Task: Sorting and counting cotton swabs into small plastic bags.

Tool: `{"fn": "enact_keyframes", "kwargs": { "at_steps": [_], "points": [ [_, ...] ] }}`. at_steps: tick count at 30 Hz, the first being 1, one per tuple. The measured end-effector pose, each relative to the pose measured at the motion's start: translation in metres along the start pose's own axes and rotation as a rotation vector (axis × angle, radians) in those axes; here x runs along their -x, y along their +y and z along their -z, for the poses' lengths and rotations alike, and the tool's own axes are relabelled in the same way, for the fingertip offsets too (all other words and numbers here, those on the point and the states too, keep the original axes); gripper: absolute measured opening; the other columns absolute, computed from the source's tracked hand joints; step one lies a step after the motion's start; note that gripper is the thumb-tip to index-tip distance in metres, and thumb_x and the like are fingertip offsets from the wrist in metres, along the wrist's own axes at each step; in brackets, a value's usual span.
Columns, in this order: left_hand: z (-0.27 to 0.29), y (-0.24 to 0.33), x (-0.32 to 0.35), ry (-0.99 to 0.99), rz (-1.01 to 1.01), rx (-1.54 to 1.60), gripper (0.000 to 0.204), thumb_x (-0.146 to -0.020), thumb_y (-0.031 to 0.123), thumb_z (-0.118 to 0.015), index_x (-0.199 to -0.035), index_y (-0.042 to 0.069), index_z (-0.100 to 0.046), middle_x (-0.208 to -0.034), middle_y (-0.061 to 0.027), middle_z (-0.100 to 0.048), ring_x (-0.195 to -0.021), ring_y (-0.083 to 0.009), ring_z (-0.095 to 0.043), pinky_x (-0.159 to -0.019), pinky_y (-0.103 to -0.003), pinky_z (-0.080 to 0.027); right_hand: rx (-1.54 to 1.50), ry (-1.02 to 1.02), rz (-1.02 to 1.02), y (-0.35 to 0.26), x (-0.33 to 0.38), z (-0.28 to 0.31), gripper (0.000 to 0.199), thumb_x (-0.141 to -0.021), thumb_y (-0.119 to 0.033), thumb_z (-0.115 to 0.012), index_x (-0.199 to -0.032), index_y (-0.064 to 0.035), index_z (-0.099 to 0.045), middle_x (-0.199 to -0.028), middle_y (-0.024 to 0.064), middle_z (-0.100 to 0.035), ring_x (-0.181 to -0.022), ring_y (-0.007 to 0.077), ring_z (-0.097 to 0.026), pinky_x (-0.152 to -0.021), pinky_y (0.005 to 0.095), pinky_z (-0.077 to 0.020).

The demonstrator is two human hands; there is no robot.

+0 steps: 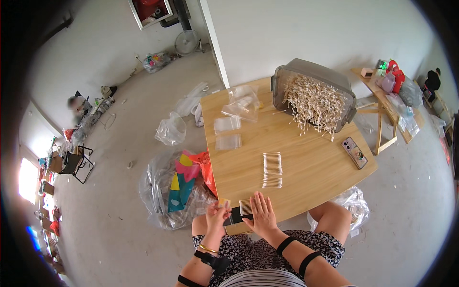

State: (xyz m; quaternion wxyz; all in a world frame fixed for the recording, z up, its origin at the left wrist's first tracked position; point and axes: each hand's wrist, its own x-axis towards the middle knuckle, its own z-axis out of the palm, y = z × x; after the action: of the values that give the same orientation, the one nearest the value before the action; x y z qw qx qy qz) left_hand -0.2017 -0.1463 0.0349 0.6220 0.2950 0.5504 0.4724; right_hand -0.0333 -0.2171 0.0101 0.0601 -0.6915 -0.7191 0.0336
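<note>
My left hand (217,211) pinches a small clear plastic bag (227,217) at the near edge of the wooden table (306,162). Beside it my right hand (261,214) lies flat, fingers spread, on a short row of cotton swabs (245,207) over a dark strip (237,216). Two neat rows of cotton swabs (272,169) sit farther up the table. A tipped grey plastic bin (313,93) at the far side spills a heap of swabs (313,104) onto the tabletop.
Small clear bags (228,133) lie on the table's left part, a phone (354,152) on its right. Large plastic bags with coloured items (179,189) sit on the floor left of the table. A second small table (387,103) stands at right. A person (76,104) sits far left.
</note>
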Motion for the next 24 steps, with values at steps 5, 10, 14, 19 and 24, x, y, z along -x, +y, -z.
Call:
{"fn": "enact_keyframes", "kwargs": {
  "at_steps": [5,10,14,19,24],
  "points": [
    [-0.001,-0.027,0.013,-0.054,0.140,0.014,0.024,-0.095,0.014,-0.067,-0.117,0.008,-0.058,-0.099,-0.0061,-0.071,-0.087,-0.0187,-0.071,-0.072,-0.028,-0.056,-0.102,0.072,0.014,-0.003,0.000,-0.002,0.088,-0.095,-0.060,-0.047,-0.154,0.0039,-0.028,-0.162,0.0216,-0.023,-0.153,0.0327,-0.016,-0.124,0.0496,-0.0113],
    [-0.007,-0.039,0.000,-0.034,-0.058,-0.486,0.021,-0.093,0.020,-0.071,-0.097,0.000,-0.066,-0.089,-0.0058,-0.073,-0.080,-0.0137,-0.070,-0.070,-0.026,-0.054,-0.144,0.113,0.000,0.001,0.001,-0.003,0.088,-0.094,-0.058,-0.051,-0.153,0.0043,-0.030,-0.161,0.0219,-0.025,-0.153,0.0330,-0.017,-0.124,0.0495,-0.0117],
    [-0.001,-0.050,-0.019,-0.105,-0.258,-0.639,0.021,-0.087,0.018,-0.074,-0.094,-0.001,-0.067,-0.082,-0.0077,-0.073,-0.076,-0.0162,-0.070,-0.069,-0.029,-0.054,-0.092,0.060,-0.004,-0.002,0.001,-0.002,0.088,-0.095,-0.060,-0.046,-0.155,0.0011,-0.028,-0.164,0.0190,-0.022,-0.154,0.0313,-0.014,-0.125,0.0489,-0.0088],
    [-0.009,-0.046,-0.027,-0.097,-0.301,-0.901,0.026,-0.083,0.025,-0.076,-0.094,0.002,-0.068,-0.081,-0.0093,-0.073,-0.075,-0.0220,-0.071,-0.071,-0.034,-0.055,-0.033,0.005,-0.009,-0.001,0.001,0.000,0.086,-0.097,-0.061,-0.041,-0.157,-0.0022,-0.026,-0.165,0.0169,-0.019,-0.155,0.0303,-0.011,-0.125,0.0484,-0.0063],
    [-0.031,-0.027,-0.020,-0.101,-0.258,-1.121,0.032,-0.081,0.032,-0.077,-0.096,0.005,-0.067,-0.080,-0.0088,-0.071,-0.075,-0.0263,-0.070,-0.069,-0.037,-0.054,-0.015,0.015,-0.005,0.000,0.002,0.000,0.084,-0.097,-0.062,-0.039,-0.157,-0.0039,-0.027,-0.165,0.0163,-0.020,-0.155,0.0302,-0.011,-0.125,0.0491,-0.0062]
  ]
}}
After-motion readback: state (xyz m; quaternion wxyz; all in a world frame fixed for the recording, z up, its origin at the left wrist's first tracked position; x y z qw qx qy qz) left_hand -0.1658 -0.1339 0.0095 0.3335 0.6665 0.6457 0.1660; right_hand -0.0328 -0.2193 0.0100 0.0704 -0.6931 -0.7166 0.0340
